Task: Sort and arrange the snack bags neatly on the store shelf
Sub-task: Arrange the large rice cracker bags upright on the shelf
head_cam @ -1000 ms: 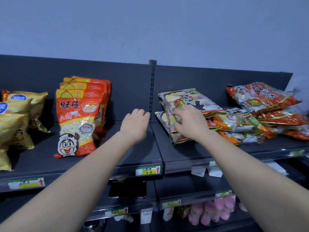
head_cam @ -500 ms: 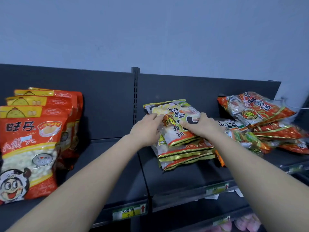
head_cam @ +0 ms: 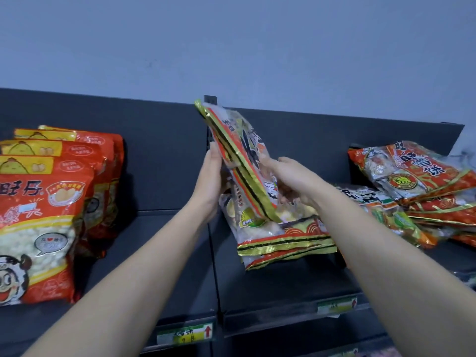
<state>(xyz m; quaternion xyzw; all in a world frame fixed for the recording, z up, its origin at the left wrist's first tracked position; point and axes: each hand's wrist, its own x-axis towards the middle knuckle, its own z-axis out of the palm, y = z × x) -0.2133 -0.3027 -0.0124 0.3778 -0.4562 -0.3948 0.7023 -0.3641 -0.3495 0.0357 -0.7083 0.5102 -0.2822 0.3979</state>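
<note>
Head view. Tipping top snack bag (head_cam: 239, 150) up on edge just right of shelf upright (head_cam: 210, 100), probably freeing it from flat stack (head_cam: 278, 235) lying below, right of upright, for standing like red bags (head_cam: 46, 202) left of upright. Clasping bag's left edge with left hand (head_cam: 211, 186), palm inward; gripping its face with right hand (head_cam: 291, 181); stretching both forearms forward, converging.
</note>
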